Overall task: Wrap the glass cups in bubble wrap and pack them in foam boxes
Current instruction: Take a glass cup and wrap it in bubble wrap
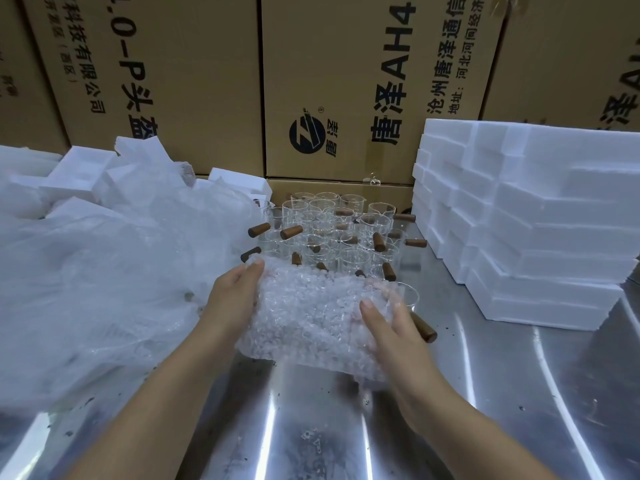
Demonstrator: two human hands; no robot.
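Clear bubble-wrap sheet (311, 317) sits between both hands over the shiny steel table (519, 393), folded over a clear glass cup (408, 295). The cup's rim and brown wooden handle (424, 328) stick out at the sheet's right end. Left hand (232, 296) grips the sheet's left edge. Right hand (391, 327) clasps the wrapped cup, thumb on top — fingers underneath hidden. Just behind is a cluster of bare glass cups (329, 230). White foam boxes (519, 220) are stacked at right and a crumpled clear plastic bag (86, 271) lies at left — open table nearest the body. Brown cartons (346, 81) wall the back.
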